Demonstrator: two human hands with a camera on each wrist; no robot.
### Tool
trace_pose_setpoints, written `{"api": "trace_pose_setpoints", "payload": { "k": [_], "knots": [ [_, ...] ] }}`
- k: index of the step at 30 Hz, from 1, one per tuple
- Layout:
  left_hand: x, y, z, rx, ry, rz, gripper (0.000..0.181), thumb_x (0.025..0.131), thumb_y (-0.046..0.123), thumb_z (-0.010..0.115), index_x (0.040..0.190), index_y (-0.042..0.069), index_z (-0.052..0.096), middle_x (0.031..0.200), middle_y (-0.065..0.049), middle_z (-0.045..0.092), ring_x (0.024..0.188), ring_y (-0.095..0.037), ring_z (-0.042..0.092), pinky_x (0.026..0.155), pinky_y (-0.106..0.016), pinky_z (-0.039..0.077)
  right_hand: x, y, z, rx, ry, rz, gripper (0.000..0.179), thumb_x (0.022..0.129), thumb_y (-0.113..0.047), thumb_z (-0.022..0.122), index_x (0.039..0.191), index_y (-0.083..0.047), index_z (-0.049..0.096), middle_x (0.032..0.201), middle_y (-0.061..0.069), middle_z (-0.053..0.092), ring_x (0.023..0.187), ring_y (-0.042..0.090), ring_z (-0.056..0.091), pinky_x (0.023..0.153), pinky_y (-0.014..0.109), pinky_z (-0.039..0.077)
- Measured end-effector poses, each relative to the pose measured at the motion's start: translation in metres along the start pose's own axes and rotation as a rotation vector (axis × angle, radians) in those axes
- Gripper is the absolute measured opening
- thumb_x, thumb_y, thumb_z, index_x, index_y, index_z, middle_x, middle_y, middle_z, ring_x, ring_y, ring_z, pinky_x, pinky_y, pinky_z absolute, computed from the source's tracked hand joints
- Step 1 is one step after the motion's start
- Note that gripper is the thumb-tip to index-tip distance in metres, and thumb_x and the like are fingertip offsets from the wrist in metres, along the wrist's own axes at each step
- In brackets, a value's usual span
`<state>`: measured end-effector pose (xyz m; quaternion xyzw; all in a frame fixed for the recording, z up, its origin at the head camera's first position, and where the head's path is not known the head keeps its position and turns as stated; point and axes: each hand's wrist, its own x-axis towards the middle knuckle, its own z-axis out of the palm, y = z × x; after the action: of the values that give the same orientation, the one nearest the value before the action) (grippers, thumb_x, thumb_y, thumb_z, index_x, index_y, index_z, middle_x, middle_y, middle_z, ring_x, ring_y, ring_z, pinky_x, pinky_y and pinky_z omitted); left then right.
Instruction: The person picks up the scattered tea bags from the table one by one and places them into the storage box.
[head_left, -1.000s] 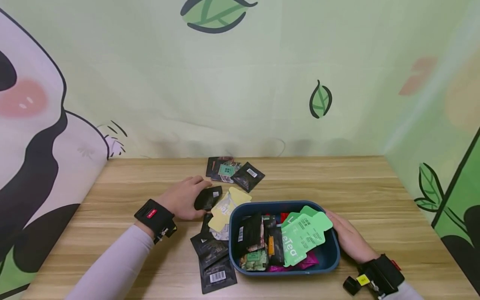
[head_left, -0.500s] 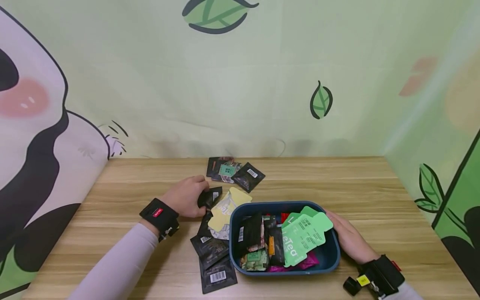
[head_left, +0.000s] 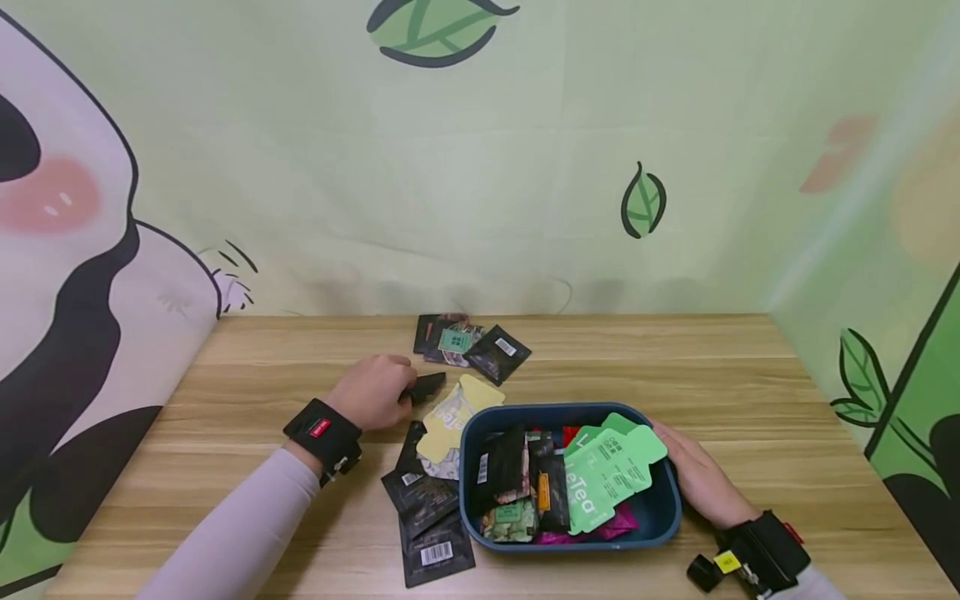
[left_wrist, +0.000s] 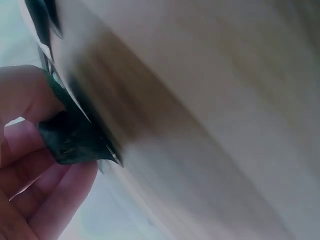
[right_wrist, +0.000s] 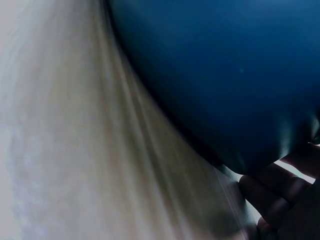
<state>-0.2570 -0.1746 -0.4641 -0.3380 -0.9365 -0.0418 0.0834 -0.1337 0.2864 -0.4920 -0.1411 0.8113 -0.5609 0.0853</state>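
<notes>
- A black sachet (head_left: 429,386) is pinched between the thumb and fingers of the left grip (head_left: 375,392).
- To the right of this grip, a yellow card (head_left: 480,390) is seen just beside the sachet.
- On the near side of the left grip, black packets (head_left: 423,504) are spread on the worktop (head_left: 660,358).
- The blue tub (head_left: 663,504), between the grips, is touched by the right grip (head_left: 697,471), whose fingers are unclenched.

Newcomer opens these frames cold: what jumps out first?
Probably the bright green cards in the right half of the blue bin, near the table's front. Then the big cartoon panda at far left, and the left hand pinching a black packet beyond the bin's left end.
</notes>
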Motion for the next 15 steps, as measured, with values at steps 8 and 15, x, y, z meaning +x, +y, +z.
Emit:
{"api": "trace_pose_setpoints", "payload": {
  "k": [8, 15],
  "knots": [
    [0.0, 0.035, -0.03, -0.019, 0.151, 0.093, 0.006, 0.077, 0.015, 0.065, 0.075, 0.017, 0.06, 0.075, 0.008, 0.05, 0.059, -0.005, 0.044, 0.052, -0.023, 0.038, 0.0, 0.001, 0.0, 0.007, 0.004, -0.014, 0.065, 0.108, -0.035, 0.022, 0.15, 0.014, 0.03, 0.154, 0.03, 0.033, 0.128, -0.015, 0.033, 0.102, 0.012, 0.027],
    [0.003, 0.089, -0.059, -0.004, 0.258, 0.254, 0.006, 0.077, 0.015, 0.068, 0.075, 0.015, 0.062, 0.075, 0.007, 0.05, 0.062, -0.006, 0.042, 0.054, -0.023, 0.039, -0.001, -0.001, 0.0, -0.002, 0.009, 0.013, 0.066, 0.108, -0.037, 0.022, 0.15, 0.014, 0.03, 0.155, 0.029, 0.033, 0.133, -0.006, 0.034, 0.102, 0.012, 0.028]
  ]
}}
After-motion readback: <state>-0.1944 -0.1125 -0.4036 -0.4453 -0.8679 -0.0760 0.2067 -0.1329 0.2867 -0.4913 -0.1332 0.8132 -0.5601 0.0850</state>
